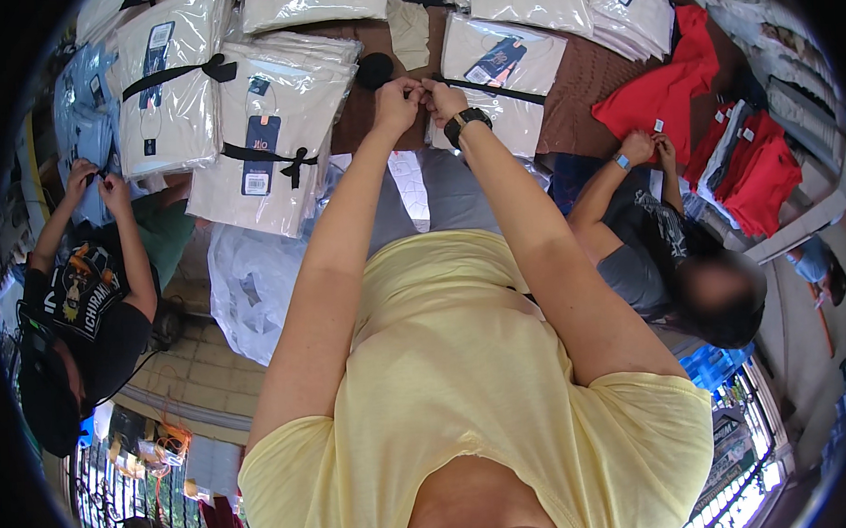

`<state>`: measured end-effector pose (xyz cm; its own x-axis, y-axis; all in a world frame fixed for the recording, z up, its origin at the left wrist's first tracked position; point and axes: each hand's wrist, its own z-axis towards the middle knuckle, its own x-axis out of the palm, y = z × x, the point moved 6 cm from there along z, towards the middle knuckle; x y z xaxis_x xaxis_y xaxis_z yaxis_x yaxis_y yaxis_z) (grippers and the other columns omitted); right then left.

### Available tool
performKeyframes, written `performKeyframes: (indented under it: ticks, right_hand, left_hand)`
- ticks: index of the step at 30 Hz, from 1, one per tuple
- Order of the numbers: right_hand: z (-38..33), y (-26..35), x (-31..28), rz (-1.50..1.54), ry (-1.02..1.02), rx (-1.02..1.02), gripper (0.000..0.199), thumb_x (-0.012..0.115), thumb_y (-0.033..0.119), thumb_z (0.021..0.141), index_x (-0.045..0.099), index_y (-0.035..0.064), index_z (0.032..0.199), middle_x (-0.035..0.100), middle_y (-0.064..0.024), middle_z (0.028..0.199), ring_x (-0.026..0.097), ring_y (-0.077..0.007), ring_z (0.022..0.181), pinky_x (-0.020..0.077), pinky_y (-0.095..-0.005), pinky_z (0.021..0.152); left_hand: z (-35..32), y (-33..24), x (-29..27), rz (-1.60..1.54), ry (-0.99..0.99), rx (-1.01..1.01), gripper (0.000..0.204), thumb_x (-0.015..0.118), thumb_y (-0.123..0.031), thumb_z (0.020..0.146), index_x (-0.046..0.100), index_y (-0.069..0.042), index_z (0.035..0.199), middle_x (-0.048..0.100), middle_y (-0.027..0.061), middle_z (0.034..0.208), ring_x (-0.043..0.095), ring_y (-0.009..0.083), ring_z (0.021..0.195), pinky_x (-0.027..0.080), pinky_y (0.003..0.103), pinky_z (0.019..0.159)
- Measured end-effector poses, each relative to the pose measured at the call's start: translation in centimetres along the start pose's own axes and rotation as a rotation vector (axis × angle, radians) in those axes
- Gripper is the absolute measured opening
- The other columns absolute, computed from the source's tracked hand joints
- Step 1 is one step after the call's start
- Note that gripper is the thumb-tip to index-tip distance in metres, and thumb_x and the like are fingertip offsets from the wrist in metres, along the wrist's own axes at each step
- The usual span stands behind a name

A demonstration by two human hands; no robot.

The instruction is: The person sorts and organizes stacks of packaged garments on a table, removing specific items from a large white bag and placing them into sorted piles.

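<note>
My left hand (396,107) and my right hand (446,103) meet at the left edge of a pack of folded cream garments (513,67) in clear plastic. A black ribbon (496,90) runs across this pack to my fingers. Both hands are closed in a pinch on it; the exact finger hold is too small to make out. Just beyond my left hand lies a round black bundle (374,71), which looks like rolled ribbon. To the left sits a stack of similar packs (281,138), tied with a black ribbon bow (296,162).
More wrapped cream packs (313,6) line the far side of the brown table (581,97). A white plastic bag (249,281) hangs near its front edge. A co-worker at right handles a red garment (661,88); another at left works by light blue packs (86,118).
</note>
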<state>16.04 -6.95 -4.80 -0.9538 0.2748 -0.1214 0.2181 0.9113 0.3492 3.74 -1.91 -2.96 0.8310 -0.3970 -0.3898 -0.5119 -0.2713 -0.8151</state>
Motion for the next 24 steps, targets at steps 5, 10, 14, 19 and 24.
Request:
performKeyframes:
  ticks: [5, 10, 14, 19, 24]
  right_hand:
    - [-0.8, -0.1, -0.1, 0.106, 0.034, 0.012, 0.038, 0.065, 0.036, 0.082, 0.054, 0.0103, 0.057, 0.046, -0.0013, 0.05, 0.038, -0.0118, 0.037, 0.026, -0.028, 0.036]
    - [-1.0, 0.0, -0.3, 0.097, 0.042, 0.049, 0.037, 0.066, 0.04, 0.08, 0.053, 0.0115, 0.059, 0.041, 0.0022, 0.047, 0.033, -0.0095, 0.036, 0.0217, -0.0263, 0.036]
    - [0.0, 0.1, -0.1, 0.079, 0.111, 0.08, 0.038, 0.068, 0.039, 0.077, 0.052, 0.0117, 0.056, 0.041, 0.0023, 0.046, 0.034, -0.0106, 0.035, 0.023, -0.027, 0.036]
    - [0.3, -0.1, -0.3, 0.014, 0.094, 0.044, 0.039, 0.067, 0.04, 0.078, 0.052, 0.0118, 0.057, 0.04, 0.0025, 0.045, 0.033, -0.0105, 0.035, 0.0222, -0.0274, 0.036]
    - [0.6, 0.2, -0.2, 0.0, 0.098, 0.007, 0.038, 0.065, 0.039, 0.08, 0.054, 0.0108, 0.059, 0.043, 0.001, 0.048, 0.035, -0.0107, 0.036, 0.0246, -0.0283, 0.036]
  left_hand:
    - [-0.2, 0.0, -0.1, -0.046, -0.008, -0.008, 0.012, 0.067, -0.01, 0.081, 0.069, 0.0, 0.088, 0.069, 0.0166, 0.083, 0.069, 0.0269, 0.081, 0.051, 0.035, 0.074]
    - [-0.4, -0.5, 0.0, -0.019, 0.012, 0.027, 0.011, 0.068, -0.01, 0.081, 0.069, -0.001, 0.088, 0.069, 0.0158, 0.082, 0.068, 0.0277, 0.079, 0.051, 0.036, 0.073]
    - [-0.6, -0.4, -0.1, -0.036, 0.028, 0.021, 0.016, 0.069, -0.011, 0.081, 0.069, 0.0, 0.092, 0.07, 0.014, 0.083, 0.067, 0.0189, 0.077, 0.049, 0.032, 0.073]
    - [-0.7, -0.3, -0.2, -0.044, -0.004, 0.031, 0.012, 0.068, -0.01, 0.08, 0.069, -0.001, 0.088, 0.069, 0.0161, 0.083, 0.068, 0.028, 0.079, 0.051, 0.035, 0.073]
    - [-0.4, 0.2, -0.2, -0.039, -0.013, 0.055, 0.016, 0.068, -0.013, 0.082, 0.068, 0.001, 0.091, 0.07, 0.014, 0.083, 0.067, 0.0193, 0.078, 0.049, 0.032, 0.073]
